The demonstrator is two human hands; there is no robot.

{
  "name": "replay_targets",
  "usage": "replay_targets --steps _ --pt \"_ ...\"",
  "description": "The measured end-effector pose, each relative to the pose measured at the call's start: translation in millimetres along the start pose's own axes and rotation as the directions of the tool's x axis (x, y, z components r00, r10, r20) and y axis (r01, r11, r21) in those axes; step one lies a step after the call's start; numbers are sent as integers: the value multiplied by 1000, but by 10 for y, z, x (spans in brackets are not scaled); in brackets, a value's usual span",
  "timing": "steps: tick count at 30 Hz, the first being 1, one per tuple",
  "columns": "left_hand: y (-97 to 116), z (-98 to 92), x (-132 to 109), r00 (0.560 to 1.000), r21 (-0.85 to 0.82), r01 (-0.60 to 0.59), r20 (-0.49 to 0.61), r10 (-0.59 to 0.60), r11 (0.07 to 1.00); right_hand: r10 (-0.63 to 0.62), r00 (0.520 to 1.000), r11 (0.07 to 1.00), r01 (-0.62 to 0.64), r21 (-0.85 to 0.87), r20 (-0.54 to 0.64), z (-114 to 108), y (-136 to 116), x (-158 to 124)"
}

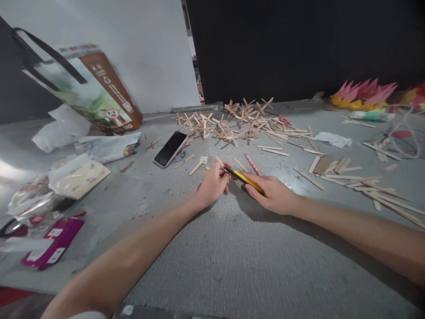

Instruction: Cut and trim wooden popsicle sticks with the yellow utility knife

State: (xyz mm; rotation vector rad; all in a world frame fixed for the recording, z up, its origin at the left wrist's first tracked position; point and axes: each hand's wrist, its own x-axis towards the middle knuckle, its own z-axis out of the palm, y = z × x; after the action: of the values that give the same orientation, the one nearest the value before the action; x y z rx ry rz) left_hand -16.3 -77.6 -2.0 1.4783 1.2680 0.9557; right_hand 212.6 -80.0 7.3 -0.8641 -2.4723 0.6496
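Note:
My right hand (274, 193) is closed around a yellow and black utility knife (248, 179), which points left toward my other hand. My left hand (213, 184) pinches a wooden craft stick (219, 161), whose end sticks out above the fingers. The knife's tip meets the left fingertips; the exact contact with the stick is too small to make out. A pink striped stick (253, 164) lies just beyond the knife. Short stick pieces lie near the left fingers, beside a small pale scrap (203, 160).
A heap of crossed craft sticks (232, 122) spreads along the back, with loose sticks (375, 184) at right. A phone (171, 149) lies left of centre. The shopping bag (96, 93), a purple packet (55, 243) and plastic wrappers are at left; pink-yellow paper petals (363, 95) stand back right.

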Motion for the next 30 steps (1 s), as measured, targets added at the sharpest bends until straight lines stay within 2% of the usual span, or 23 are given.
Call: replay_targets --steps 30 --pt "69 9 -20 1000 8 7 -12 -7 1000 17 1000 1000 -17 10 4 -13 -26 6"
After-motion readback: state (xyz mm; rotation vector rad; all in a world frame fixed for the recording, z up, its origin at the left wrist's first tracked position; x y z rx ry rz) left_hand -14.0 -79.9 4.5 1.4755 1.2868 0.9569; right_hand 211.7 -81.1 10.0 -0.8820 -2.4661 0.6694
